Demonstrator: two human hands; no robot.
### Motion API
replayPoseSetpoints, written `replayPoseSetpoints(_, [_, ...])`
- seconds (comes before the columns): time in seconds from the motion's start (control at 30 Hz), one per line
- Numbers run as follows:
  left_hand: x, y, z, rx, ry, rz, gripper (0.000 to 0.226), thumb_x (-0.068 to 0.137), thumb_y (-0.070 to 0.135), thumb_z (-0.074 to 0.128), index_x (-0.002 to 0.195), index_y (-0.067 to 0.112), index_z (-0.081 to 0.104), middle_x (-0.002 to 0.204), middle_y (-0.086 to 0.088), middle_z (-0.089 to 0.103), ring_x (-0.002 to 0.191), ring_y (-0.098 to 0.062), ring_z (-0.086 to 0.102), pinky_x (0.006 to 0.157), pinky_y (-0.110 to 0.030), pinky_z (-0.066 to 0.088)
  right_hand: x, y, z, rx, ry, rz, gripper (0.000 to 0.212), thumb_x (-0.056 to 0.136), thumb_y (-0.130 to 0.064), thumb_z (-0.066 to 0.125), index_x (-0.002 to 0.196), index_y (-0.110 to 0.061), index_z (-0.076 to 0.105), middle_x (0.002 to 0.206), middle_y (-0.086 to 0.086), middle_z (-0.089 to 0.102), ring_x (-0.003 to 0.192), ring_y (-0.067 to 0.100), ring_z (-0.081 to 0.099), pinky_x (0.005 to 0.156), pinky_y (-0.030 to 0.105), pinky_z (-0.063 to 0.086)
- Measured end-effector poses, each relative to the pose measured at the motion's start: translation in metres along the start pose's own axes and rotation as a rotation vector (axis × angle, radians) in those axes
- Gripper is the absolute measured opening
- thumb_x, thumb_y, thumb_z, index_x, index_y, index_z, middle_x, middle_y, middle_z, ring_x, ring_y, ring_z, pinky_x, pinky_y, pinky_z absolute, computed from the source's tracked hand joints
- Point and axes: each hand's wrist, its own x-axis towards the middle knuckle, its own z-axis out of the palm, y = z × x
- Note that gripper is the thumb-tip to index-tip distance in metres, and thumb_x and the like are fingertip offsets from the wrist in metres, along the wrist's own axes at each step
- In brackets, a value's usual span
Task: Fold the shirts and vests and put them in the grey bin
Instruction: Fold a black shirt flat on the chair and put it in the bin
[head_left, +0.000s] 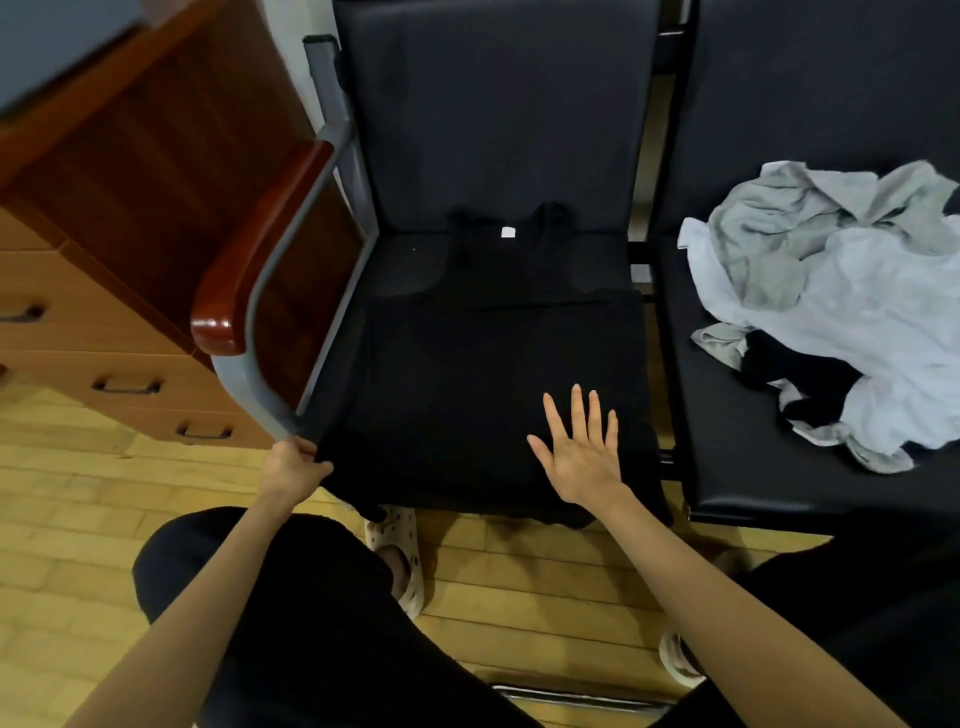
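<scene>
Head view: black vest (483, 364) lies spread flat on the seat of a dark chair (493, 114), straps toward the backrest, a small white label (507, 232) at its neck, its hem hanging over the seat's front edge. Left hand (292, 464) pinches the vest's near left corner, fingers curled round the cloth. Right hand (576, 452) rests flat on the vest's lower right part, fingers straight and slightly spread. On the next seat to the right, well apart, sits a rumpled pile (831, 301) of grey, white and black clothes. A wooden drawer unit (104, 332) stands to the left.
</scene>
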Motion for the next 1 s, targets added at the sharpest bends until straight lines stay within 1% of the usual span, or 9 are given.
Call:
replayPoseSetpoints(0.07, [0.007, -0.008, -0.009, 0.051, -0.014, -0.021, 0.02, 0.078, -0.004, 0.07, 0.095, -0.001, 0.06, 0.084, -0.018, 0.063, 0.086, -0.035, 0.064, 0.07, -0.036, 0.046, 0.0, 0.0, 0.002, 0.005, 0.023, -0.001, 0.094, 0.059, -0.068, -0.045, 0.142, -0.028, -0.027, 0.159, 0.014, -0.02, 0.146, 0.033, -0.02, 0.116, 0.052, -0.009])
replayPoseSetpoints(0.2, [0.018, -0.014, -0.02, 0.34, 0.007, 0.066, 0.016, 0.081, -0.007, 0.061, 0.097, -0.006, 0.06, 0.097, -0.027, 0.062, 0.096, -0.041, 0.06, 0.072, -0.039, 0.044, -0.001, -0.001, 0.001, -0.003, 0.031, 0.001, 0.092, 0.064, -0.069, -0.041, 0.144, -0.028, -0.023, 0.16, 0.015, -0.016, 0.147, 0.034, -0.017, 0.116, 0.052, -0.006])
replayPoseSetpoints(0.33, [0.018, 0.002, -0.016, 0.426, 0.058, 0.147, 0.021, 0.078, -0.001, 0.064, 0.097, -0.005, 0.058, 0.095, -0.026, 0.062, 0.087, -0.04, 0.059, 0.065, -0.038, 0.043, 0.0, -0.003, -0.007, -0.031, -0.03, -0.002, 0.069, 0.097, -0.061, 0.008, 0.153, -0.025, -0.009, 0.161, 0.016, -0.01, 0.147, 0.036, -0.011, 0.117, 0.053, -0.001])
replayPoseSetpoints(0.4, [0.02, 0.021, -0.01, 0.399, 0.111, 0.207, 0.026, 0.079, 0.001, 0.062, 0.104, -0.004, 0.057, 0.102, -0.026, 0.059, 0.092, -0.042, 0.058, 0.072, -0.042, 0.046, 0.004, -0.003, -0.017, -0.022, 0.008, -0.011, 0.066, 0.1, -0.054, 0.027, 0.154, -0.021, 0.011, 0.159, 0.019, 0.007, 0.147, 0.039, 0.005, 0.117, 0.052, 0.009])
replayPoseSetpoints(0.47, [0.025, 0.044, -0.002, 0.371, 0.119, 0.268, 0.032, 0.082, 0.002, 0.06, 0.113, -0.001, 0.057, 0.112, -0.024, 0.055, 0.103, -0.043, 0.055, 0.087, -0.045, 0.046, 0.015, -0.002, -0.03, 0.011, 0.068, 0.007, 0.058, 0.099, -0.045, 0.042, 0.147, -0.016, 0.03, 0.15, 0.021, 0.028, 0.139, 0.038, 0.026, 0.114, 0.049, 0.021])
replayPoseSetpoints(0.53, [0.035, 0.067, 0.008, 0.338, 0.1, 0.323, 0.032, 0.083, 0.006, 0.06, 0.115, 0.001, 0.058, 0.117, -0.022, 0.053, 0.108, -0.041, 0.054, 0.091, -0.043, 0.045, 0.033, 0.001, -0.043, 0.06, 0.107, 0.053, 0.051, 0.096, -0.035, 0.051, 0.141, -0.012, 0.038, 0.14, 0.018, 0.038, 0.131, 0.034, 0.037, 0.112, 0.045, 0.026])
replayPoseSetpoints(0.8, [0.116, 0.171, 0.031, 0.401, 0.04, 0.526, 0.033, 0.088, 0.011, 0.063, 0.119, 0.005, 0.054, 0.123, -0.019, 0.05, 0.11, -0.034, 0.053, 0.092, -0.042, 0.047, 0.134, 0.022, -0.107, 0.267, 0.113, 0.072, 0.049, 0.097, -0.022, 0.054, 0.139, -0.005, 0.037, 0.135, 0.018, 0.042, 0.124, 0.035, 0.045, 0.102, 0.043, 0.038])
replayPoseSetpoints(0.9, [0.159, 0.206, 0.036, 0.457, 0.032, 0.626, 0.037, 0.09, 0.014, 0.062, 0.125, 0.005, 0.052, 0.124, -0.019, 0.05, 0.112, -0.035, 0.052, 0.094, -0.042, 0.046, 0.18, 0.031, -0.124, 0.263, 0.134, 0.036, 0.05, 0.098, -0.02, 0.051, 0.143, -0.007, 0.032, 0.137, 0.02, 0.04, 0.125, 0.036, 0.043, 0.102, 0.044, 0.041])
replayPoseSetpoints(1.0, [0.194, 0.242, 0.044, 0.404, 0.018, 0.724, 0.029, 0.092, 0.017, 0.059, 0.118, 0.007, 0.057, 0.115, -0.016, 0.056, 0.105, -0.033, 0.056, 0.091, -0.04, 0.047, 0.229, 0.038, -0.133, 0.227, 0.158, -0.031, 0.053, 0.099, -0.018, 0.049, 0.147, -0.01, 0.029, 0.135, 0.021, 0.039, 0.124, 0.038, 0.042, 0.099, 0.045, 0.042])
